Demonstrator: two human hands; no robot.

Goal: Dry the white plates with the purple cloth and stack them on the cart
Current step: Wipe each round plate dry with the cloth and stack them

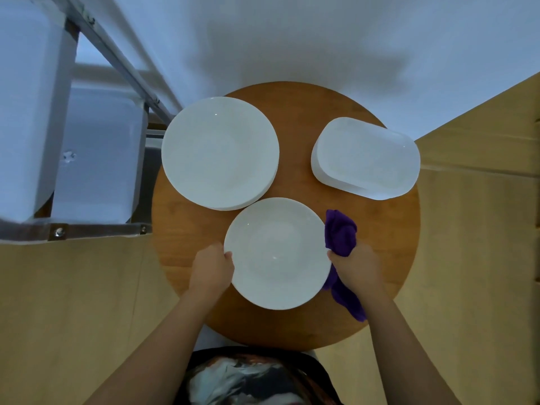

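We held one round plate (pixel 277 252) at its edges, left hand (pixel 211 268) gripping the rim, right hand (pixel 358 268) clutching the purple cloth (pixel 341 232), and beyond that plate two stacks (pixel 220 153) waited, seemingly undried.

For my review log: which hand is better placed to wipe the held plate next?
The right hand: its grip already holds the purple cloth against the round plate's right rim. The left hand holds only the opposite rim, steadying it.

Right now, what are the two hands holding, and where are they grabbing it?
The left hand grips the round white plate by its left rim. The right hand holds the purple cloth bunched at its middle, against the plate's right rim.
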